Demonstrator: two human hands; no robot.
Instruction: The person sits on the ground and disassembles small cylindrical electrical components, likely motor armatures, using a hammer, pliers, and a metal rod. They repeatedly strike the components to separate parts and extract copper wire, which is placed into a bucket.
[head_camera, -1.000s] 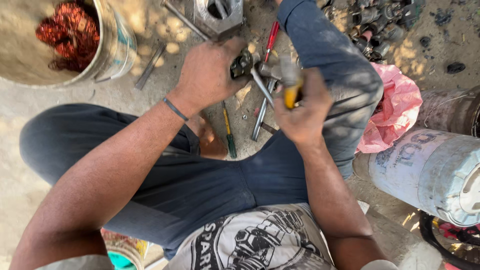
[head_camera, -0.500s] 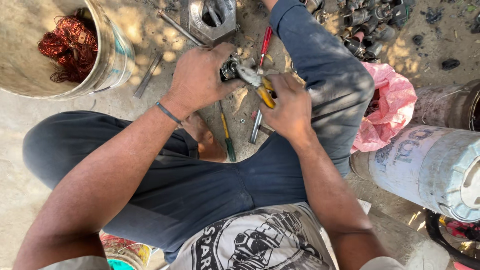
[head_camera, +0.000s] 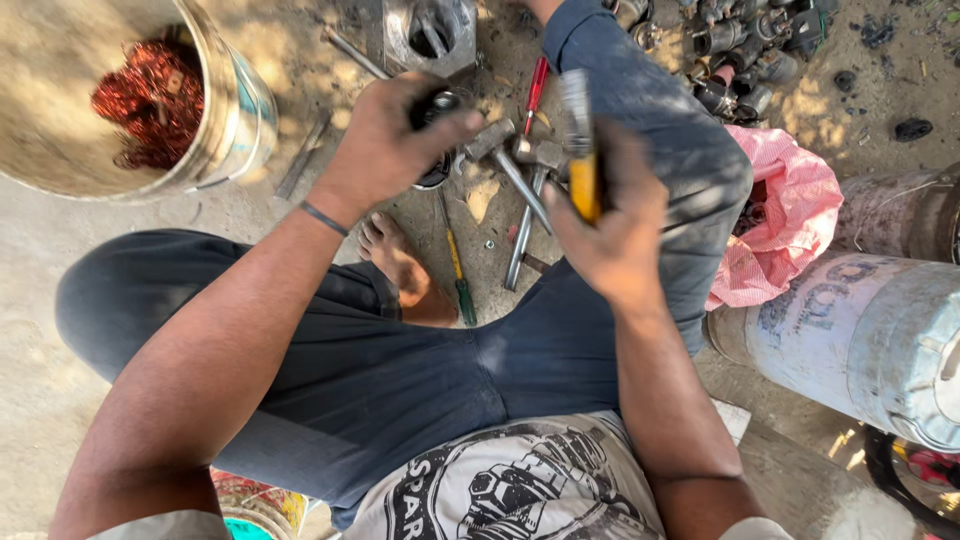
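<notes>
I sit on the ground with my legs folded. My left hand (head_camera: 385, 145) grips a small dark round metal part (head_camera: 436, 165) held above the dirt. My right hand (head_camera: 610, 215) holds a yellow-handled tool (head_camera: 580, 150) upright, its grey metal end pointing away from me. Between and below the hands lie a hammer (head_camera: 505, 160), a second metal-handled tool (head_camera: 525, 225), a red-handled screwdriver (head_camera: 536, 92) and a green-and-yellow screwdriver (head_camera: 458, 275).
A large bucket (head_camera: 225, 110) with red copper wire stands at the upper left. A metal housing (head_camera: 430, 35) lies ahead. Several dark metal parts (head_camera: 740, 60) are piled at the upper right, beside a pink bag (head_camera: 785, 215) and pale drum (head_camera: 860, 335).
The right hand has turned the yellow-handled tool from slanted against the part to upright, away from it. The left hand has kept its grip on the metal part.
</notes>
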